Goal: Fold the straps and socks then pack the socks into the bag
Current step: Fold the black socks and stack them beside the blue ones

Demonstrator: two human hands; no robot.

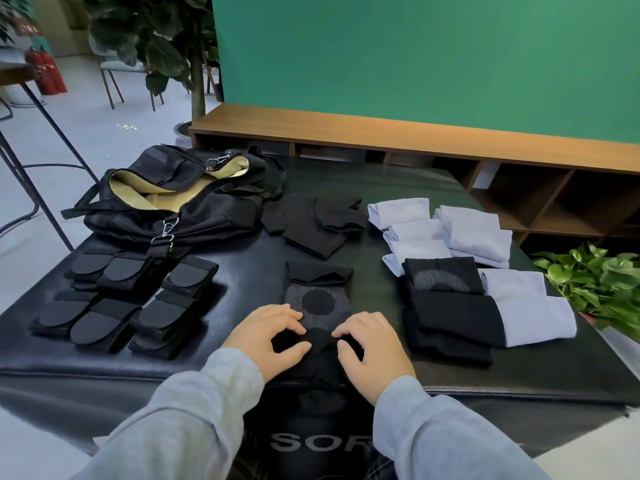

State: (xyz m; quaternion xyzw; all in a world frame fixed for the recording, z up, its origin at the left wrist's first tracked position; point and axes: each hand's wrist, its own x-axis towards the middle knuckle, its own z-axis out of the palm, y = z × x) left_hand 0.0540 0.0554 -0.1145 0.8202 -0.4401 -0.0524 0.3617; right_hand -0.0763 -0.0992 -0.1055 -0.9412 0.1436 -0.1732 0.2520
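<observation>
A black sock [317,301] with a grey patch and a dark circle lies lengthwise at the front middle of the black table [381,183]. My left hand [268,336] and my right hand [369,348] both pinch its near end, fingers curled into the fabric. A black bag [180,202] with a tan lining lies unzipped at the back left. Several folded black straps [128,303] sit in rows in front of the bag. Folded black socks [315,220] lie at the back middle. Folded pale lilac socks [446,230] and more black socks [450,313] are stacked at the right.
A green leafy plant [595,282] pokes up past the table's right edge. A low wooden shelf [415,140] runs behind the table under a green wall. A potted tree [197,81], chairs and red fire extinguishers [46,71] stand at the back left.
</observation>
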